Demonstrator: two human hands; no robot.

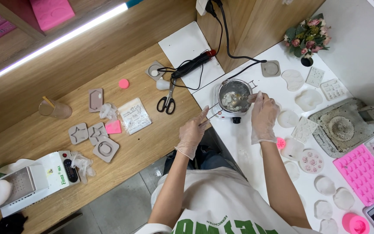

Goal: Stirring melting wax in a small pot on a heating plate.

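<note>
1. Head view: gloved left hand (192, 132) pinches the thin pan handle (211, 113), steadying it.
2. Right hand (263, 115) grips a stirrer in the small metal pot (234, 94) on the white hotplate (234, 115).
3. Judgement: stir slowly; keep the handle steadied.

Thin translucent plastic gloves on both my hands, left hand (192, 132) and right hand (263, 113), crinkly and slightly glossy. Small round metal pot (234, 93) at upper centre: shiny steel, with dull, lumpy off-white stuff inside. It sits on a white hotplate (232, 113), smooth plastic look. Wooden bench (31, 130) on the left, matt grain. White table (239, 143) on the right, smooth, faintly smeared. Pink rectangular silicone mould (362, 173) at lower right, matt, rubbery. Black-handled scissors (167, 100) with bright metal blades. Grey moulds (105, 149) at left, matt.
</note>
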